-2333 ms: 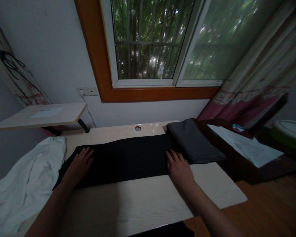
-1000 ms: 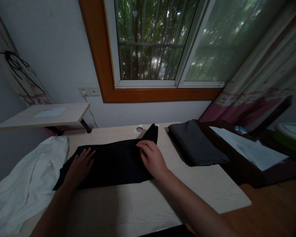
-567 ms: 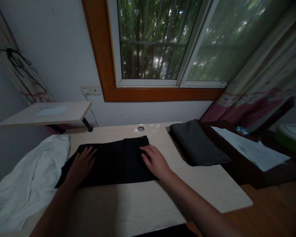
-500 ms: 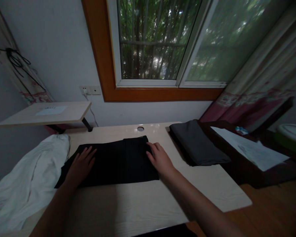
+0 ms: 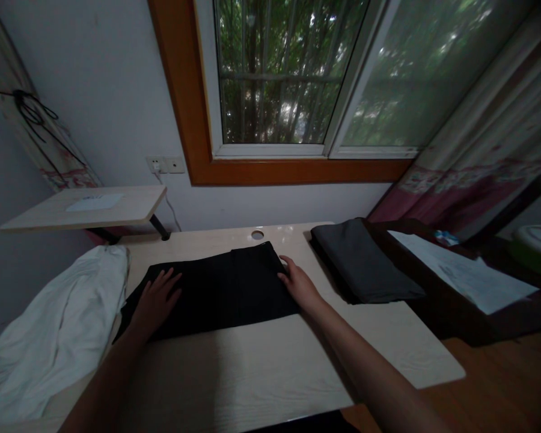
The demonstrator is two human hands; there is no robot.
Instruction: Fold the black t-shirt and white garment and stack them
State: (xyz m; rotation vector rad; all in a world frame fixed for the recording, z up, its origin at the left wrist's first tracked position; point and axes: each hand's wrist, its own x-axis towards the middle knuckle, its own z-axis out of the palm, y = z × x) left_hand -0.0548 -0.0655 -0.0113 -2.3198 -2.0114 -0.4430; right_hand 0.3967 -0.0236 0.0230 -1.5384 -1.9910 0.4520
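Note:
A black folded garment (image 5: 225,288), its exact kind unclear, lies flat as a long strip on the pale wooden desk (image 5: 261,367). My left hand (image 5: 155,300) rests palm down on its left part, fingers spread. At the strip's right edge is my right hand (image 5: 300,285), thumb and fingers apart, touching the edge or just beside it. Right of that hand sits a stack of folded dark grey cloth (image 5: 365,261). To the left, a white cloth (image 5: 67,325) lies in a loose heap.
A small raised shelf (image 5: 85,207) with a paper on it stands at the back left. Behind the desk are a wall socket (image 5: 166,165) and a window. A dark side table with a white sheet (image 5: 464,273) adjoins the right side.
The black garment has shifted a little to the right, and its right end has swung slightly away from me. Both hands have moved right with it.

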